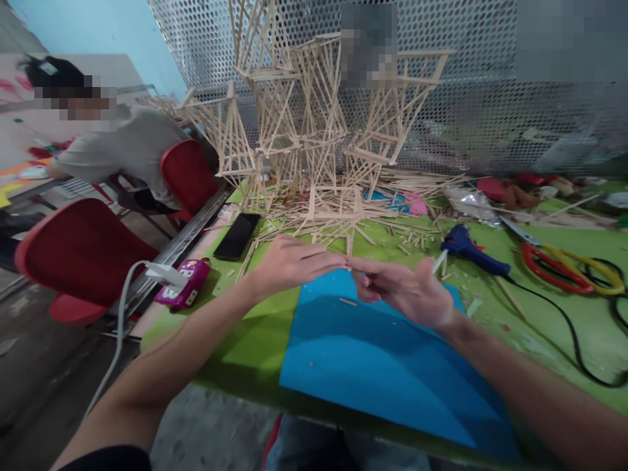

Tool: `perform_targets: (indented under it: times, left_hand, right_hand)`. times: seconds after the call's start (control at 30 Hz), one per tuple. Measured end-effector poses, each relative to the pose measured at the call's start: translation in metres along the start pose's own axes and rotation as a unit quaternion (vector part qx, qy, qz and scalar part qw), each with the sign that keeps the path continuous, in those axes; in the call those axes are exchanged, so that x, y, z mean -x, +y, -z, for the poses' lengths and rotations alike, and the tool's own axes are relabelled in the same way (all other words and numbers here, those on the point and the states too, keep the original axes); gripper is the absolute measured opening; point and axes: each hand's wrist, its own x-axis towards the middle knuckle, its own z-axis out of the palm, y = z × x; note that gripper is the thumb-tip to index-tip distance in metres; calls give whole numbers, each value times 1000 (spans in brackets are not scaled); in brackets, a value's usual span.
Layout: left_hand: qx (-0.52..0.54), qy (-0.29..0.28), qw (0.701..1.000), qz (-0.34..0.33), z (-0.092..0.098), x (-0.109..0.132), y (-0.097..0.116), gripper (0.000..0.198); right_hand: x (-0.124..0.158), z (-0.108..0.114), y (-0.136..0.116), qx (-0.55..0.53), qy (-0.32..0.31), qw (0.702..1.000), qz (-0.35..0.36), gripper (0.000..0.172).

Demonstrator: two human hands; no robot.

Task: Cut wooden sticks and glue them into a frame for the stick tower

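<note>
My left hand (294, 263) reaches in from the left over the green table, its fingers stretched straight and its thumb mostly hidden. Facing it, my right hand (412, 291) has its index finger extended and its thumb raised apart. The fingertips of both hands meet above the top edge of a blue sheet (373, 366). A tiny pale bit shows by the fingertips, too small to name. One short wooden stick (348, 301) lies on the sheet just below them. Behind the hands stands a lattice model (318, 104) built from thin wooden sticks.
Loose sticks (284, 226) litter the table around the model. A blue glue gun (473, 252) and scissors (554, 268) lie at right. On the left are a black phone (237, 236) and a purple power adapter (184, 284) with a white cable. Another person (127, 144) sits beyond red chairs (83, 252).
</note>
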Motion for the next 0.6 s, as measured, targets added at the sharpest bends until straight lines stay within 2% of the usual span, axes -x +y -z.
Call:
perform_targets:
  times: [0.2,0.47,0.6]
  left_hand:
    - [51,-66,995,49,-9,1,1,21]
    - [67,-106,984,125,-14,5,3,26]
    - [75,-111,982,133,-15,5,4,23]
  right_hand:
    - [-1,2,3,37,-6,999,27,87]
    - [-6,-1,-3,61,-14,998,24,84]
    - [-3,-1,0,53,-12,998,20,86]
